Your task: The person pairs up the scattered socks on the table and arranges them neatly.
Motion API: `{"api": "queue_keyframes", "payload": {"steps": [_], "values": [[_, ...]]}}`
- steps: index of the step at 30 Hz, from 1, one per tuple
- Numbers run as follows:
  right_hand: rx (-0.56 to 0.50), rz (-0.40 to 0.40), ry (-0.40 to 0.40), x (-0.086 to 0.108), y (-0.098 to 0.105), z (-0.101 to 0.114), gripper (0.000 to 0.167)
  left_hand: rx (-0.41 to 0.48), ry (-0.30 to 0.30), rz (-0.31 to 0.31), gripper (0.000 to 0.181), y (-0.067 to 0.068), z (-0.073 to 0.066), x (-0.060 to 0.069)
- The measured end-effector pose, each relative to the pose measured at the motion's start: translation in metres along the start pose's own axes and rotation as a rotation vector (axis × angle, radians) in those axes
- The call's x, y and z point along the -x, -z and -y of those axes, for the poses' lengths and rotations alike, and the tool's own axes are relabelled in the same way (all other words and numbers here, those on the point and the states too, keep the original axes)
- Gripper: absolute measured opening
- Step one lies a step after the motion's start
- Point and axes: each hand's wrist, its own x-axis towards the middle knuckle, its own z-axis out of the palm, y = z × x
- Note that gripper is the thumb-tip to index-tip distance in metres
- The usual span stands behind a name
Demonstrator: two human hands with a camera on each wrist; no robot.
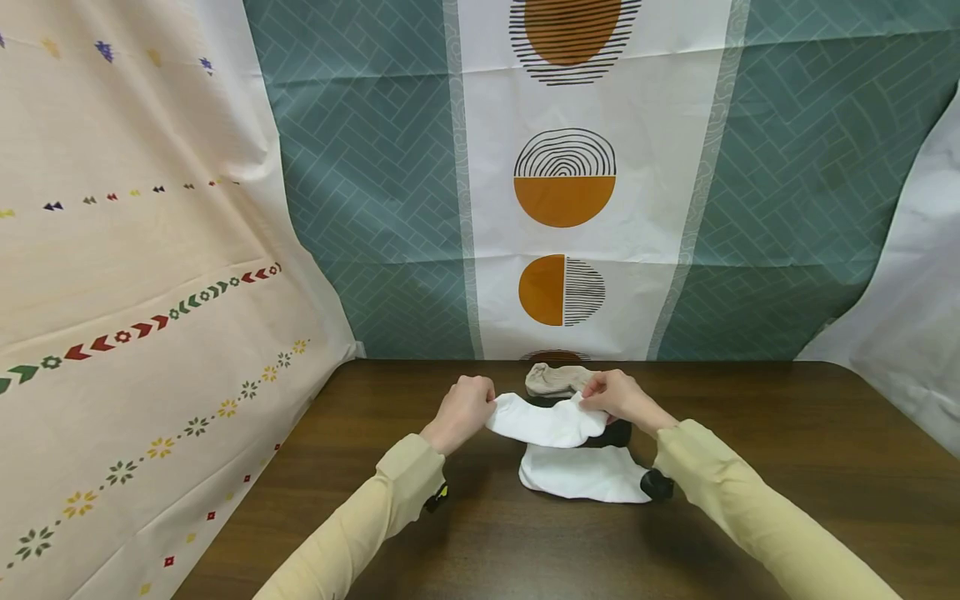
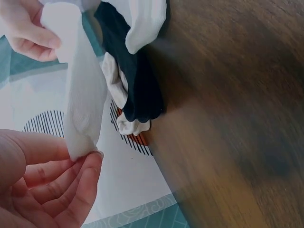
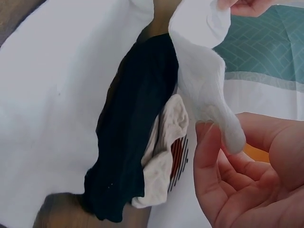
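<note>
A white sock (image 1: 551, 422) is stretched sideways between both hands, held up over the other socks. My left hand (image 1: 463, 410) pinches its left end between thumb and fingers, seen close in the left wrist view at the sock's tip (image 2: 80, 142). Its other end is pinched by my right hand (image 1: 622, 397), whose thumb and fingers show around the fabric in the right wrist view. A second white sock (image 1: 585, 473) lies flat on the table nearer to me. Behind the held sock, a dark sock (image 3: 135, 118) is partly covered, with a beige sock (image 1: 555, 379) beyond it.
The brown wooden table (image 1: 787, 483) extends to both sides of the socks. A patterned cloth (image 1: 360, 208) hangs along the table's back edge, and a cream embroidered cloth (image 1: 150, 333) hangs on the left. White fabric (image 1: 907, 333) hangs on the right.
</note>
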Motion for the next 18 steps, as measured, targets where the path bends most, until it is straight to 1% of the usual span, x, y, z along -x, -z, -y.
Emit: {"api": "queue_keyframes", "payload": {"steps": [2,7,11,18], "values": [[0.006,0.006,0.001,0.001,0.001,-0.001,0.009,0.007,0.003,0.017,0.012,-0.001,-0.001,0.000],[0.031,0.027,-0.027,0.004,0.004,-0.003,0.009,0.011,-0.008,0.044,0.014,-0.002,-0.003,0.002],[0.042,0.043,-0.047,0.008,0.008,-0.003,0.008,0.009,-0.009,0.054,0.017,-0.004,-0.005,0.002],[0.074,0.063,-0.059,0.012,0.015,-0.006,0.009,0.011,-0.017,0.074,0.017,-0.007,-0.008,0.000]]}}
